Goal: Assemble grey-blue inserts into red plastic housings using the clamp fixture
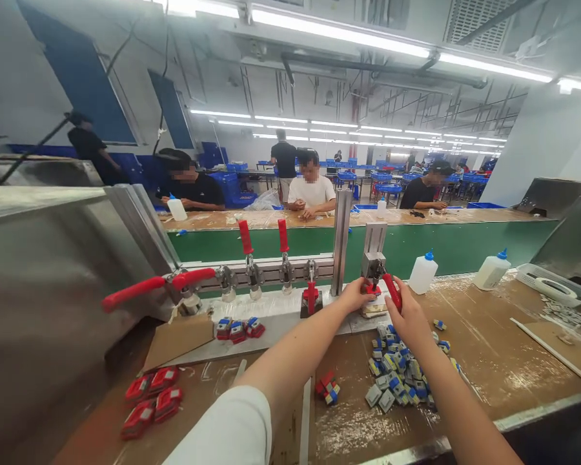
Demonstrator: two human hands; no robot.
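My right hand (409,316) is wrapped round the red handle of the rightmost toggle clamp (391,289), which is mounted on a metal post (374,248). My left hand (356,296) reaches to the base of that clamp, its fingers pinched at a small red part (369,290) under it; below lies a pale block (374,309). A heap of small grey, blue and yellow parts (397,374) lies just below my right wrist.
A row of red-handled toggle clamps (246,237) stands on a rail to the left. Red parts (151,400) and red-blue pieces (239,329) lie on the brown bench. White squeeze bottles (423,272) stand at the right. People sit across the green conveyor (465,245).
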